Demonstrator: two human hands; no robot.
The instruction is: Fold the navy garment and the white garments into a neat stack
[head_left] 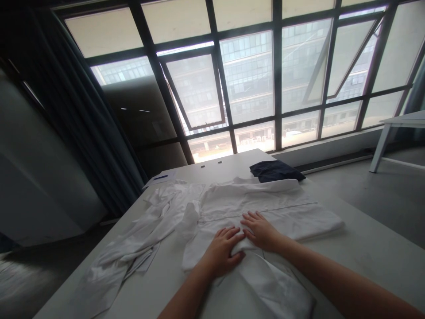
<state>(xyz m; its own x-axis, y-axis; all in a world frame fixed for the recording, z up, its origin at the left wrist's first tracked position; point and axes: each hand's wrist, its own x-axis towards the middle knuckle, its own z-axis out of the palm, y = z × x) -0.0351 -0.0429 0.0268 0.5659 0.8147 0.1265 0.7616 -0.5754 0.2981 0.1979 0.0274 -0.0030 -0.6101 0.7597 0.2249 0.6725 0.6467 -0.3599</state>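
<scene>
A white shirt [285, 217] lies spread on the white table in front of me, its front seam running sideways across it. My left hand [223, 253] rests on the near part of the shirt, fingers stretched forward and thumb out to the right. Just to its right, my right hand [260, 231] presses flat on the same fabric with fingers apart. One sleeve of the shirt [272, 279] trails toward me beneath my right forearm. Left of it lies a second, crumpled white garment [139, 239], reaching the near left part of the table.
A dark folded cloth [275, 170] sits at the table's right edge, behind the shirt. Papers with a blue pen [161, 177] lie at the far left corner of the white table [375, 257]. Beyond are windows, a dark curtain [79, 102] and another white table [381, 146].
</scene>
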